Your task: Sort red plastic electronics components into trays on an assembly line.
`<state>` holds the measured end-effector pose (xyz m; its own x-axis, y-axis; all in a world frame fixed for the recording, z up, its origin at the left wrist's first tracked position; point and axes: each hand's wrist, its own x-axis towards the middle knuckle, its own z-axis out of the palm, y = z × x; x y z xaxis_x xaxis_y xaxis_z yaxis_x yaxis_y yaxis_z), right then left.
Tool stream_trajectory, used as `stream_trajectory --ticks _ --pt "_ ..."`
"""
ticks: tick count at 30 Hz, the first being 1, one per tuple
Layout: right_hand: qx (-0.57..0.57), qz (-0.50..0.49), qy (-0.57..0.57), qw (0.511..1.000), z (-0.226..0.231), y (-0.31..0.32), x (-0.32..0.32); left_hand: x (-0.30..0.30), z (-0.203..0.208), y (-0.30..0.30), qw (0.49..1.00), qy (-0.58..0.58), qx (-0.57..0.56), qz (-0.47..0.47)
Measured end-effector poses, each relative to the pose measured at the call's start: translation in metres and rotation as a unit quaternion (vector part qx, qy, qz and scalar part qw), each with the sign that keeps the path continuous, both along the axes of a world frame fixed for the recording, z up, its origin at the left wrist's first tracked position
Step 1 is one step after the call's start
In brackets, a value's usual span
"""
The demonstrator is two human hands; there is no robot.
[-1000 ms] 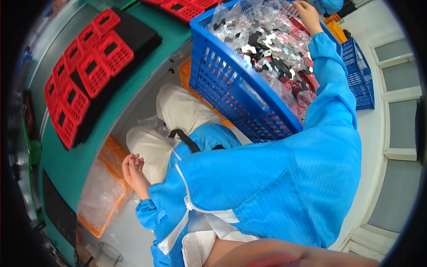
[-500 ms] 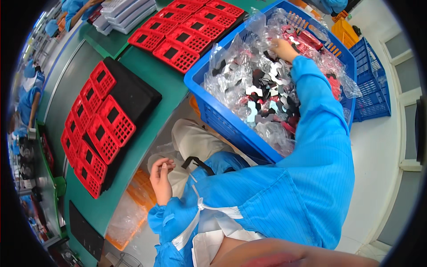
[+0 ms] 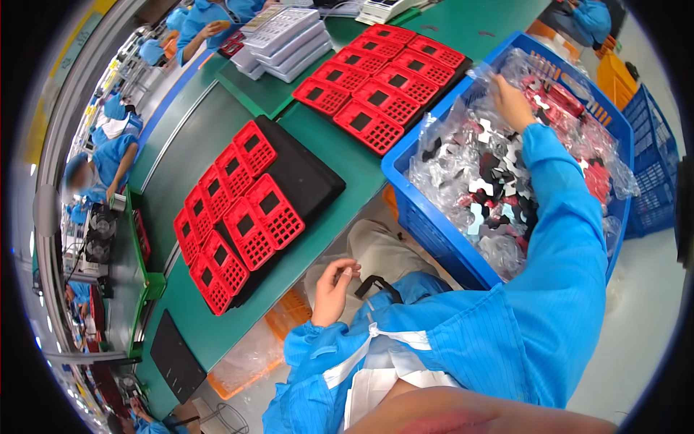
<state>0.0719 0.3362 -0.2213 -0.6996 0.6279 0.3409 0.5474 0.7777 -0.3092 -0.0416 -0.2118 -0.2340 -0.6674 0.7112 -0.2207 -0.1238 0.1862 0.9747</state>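
My right hand [image 3: 512, 105] is inside the blue crate [image 3: 441, 235], near its far left side. Its fingers are bent down and closed on crumpled clear plastic bag film [image 3: 475, 88]; their tips are partly hidden. Below the hand lies a loose heap of small black and silvery cut pieces [image 3: 499, 173], mixed with plastic film and red parts. My left hand [image 3: 332, 293] hovers over my lap beside the table edge. Its fingers curl loosely, apart from the palm, and nothing shows in them.
Red calculator-like housings [image 3: 264, 210] lie in rows on a black pad [image 3: 318, 170] on the green table [image 3: 311, 134]. A second group of red housings [image 3: 383, 101] sits near the crate. White trays [image 3: 285, 43] are stacked behind. Another blue crate [image 3: 650, 159] stands right; co-workers sit far left.
The whole view has swung, so the table and crate appear farther right. Within the crate, my right hand has moved left toward its far left side. My left hand stays over my lap.
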Motion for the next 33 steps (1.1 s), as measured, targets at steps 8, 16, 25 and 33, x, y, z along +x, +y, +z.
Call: stream_trajectory --ticks 8,16,25,33 --pt "0.303 -0.184 -0.182 0.917 0.063 0.024 0.035 -0.014 -0.011 -0.032 0.994 -0.003 -0.032 0.101" --pt "-0.158 0.149 -0.203 0.955 0.047 -0.078 -0.003 -0.008 -0.003 0.007 0.999 0.027 -0.017 -0.013" --pt "-0.278 0.079 -0.213 0.933 0.056 -0.028 0.051 -0.008 -0.007 -0.016 0.999 -0.002 -0.023 0.032" --pt "0.160 -0.180 -0.301 0.923 0.062 0.009 0.085 -0.012 -0.003 -0.014 0.998 0.012 -0.026 0.051"
